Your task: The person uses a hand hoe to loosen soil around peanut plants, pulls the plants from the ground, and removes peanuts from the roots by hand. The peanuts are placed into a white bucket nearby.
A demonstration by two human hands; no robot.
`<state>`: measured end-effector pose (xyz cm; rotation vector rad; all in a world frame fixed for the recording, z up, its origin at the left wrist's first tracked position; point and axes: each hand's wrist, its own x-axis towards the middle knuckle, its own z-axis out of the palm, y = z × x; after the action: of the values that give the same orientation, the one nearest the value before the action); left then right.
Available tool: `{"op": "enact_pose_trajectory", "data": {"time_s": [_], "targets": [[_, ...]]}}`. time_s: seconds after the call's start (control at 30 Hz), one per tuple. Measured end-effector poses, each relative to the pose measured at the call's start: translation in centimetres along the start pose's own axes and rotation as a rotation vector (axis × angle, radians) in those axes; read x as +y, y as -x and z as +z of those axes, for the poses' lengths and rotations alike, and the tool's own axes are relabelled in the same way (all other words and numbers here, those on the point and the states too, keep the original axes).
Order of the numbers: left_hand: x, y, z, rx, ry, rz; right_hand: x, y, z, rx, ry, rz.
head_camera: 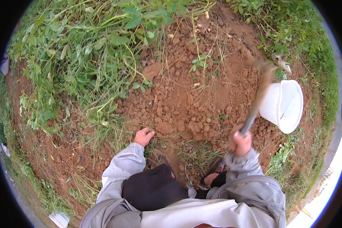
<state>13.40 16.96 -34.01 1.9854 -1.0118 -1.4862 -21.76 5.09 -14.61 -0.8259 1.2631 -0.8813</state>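
My right hand (240, 141) is wrapped around the handle of a short digging tool (253, 109), seemingly a small hoe. The tool's upper end is blurred and raised in front of the white plastic bucket (269, 104), so its exact shape is unclear. My left hand (144, 136) hangs past my left knee with curled fingers, close to the loose red-brown soil (185, 111); whether anything is inside it is hidden. A green leafy sprig (200, 61) lies on the broken soil. Several pale pods, apparently peanuts (207, 14), are scattered at the far side.
A large heap of pulled leafy plants (82, 62) spreads over the left and far ground. More green plants (299, 31) grow at the far right. A crumpled pale scrap (282, 63) lies beyond the bucket. A white container (59, 219) is at the lower left. My shoes (158, 159) stand on grass.
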Motion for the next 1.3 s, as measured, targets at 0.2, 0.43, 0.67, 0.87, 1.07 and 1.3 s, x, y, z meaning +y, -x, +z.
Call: {"op": "enact_pose_trajectory", "data": {"time_s": [0.2,0.43,0.67,0.87,1.07,1.3], "targets": [[0.2,-0.6,0.3,-0.011,-0.001,0.046,-4.7,-17.4,7.9,0.276,-0.063,0.142],[0.0,-0.6,0.2,0.026,0.073,-0.002,11.9,-2.3,2.6,-0.127,0.066,0.678],[0.3,-0.8,0.7,0.005,0.138,-0.077,-4.6,-4.1,1.1,-0.033,0.177,0.005],[0.0,-0.8,0.9,0.127,0.002,-0.151,-10.8,-13.5,3.1,0.001,0.379,-0.345],[4.1,2.3,3.3,0.195,0.402,-0.25,-0.1,-15.8,-8.3,-0.561,1.688,-0.022],[10.9,5.3,4.9,0.099,0.375,-0.252,2.9,-13.3,-21.0,-0.717,1.6,0.138]]}}
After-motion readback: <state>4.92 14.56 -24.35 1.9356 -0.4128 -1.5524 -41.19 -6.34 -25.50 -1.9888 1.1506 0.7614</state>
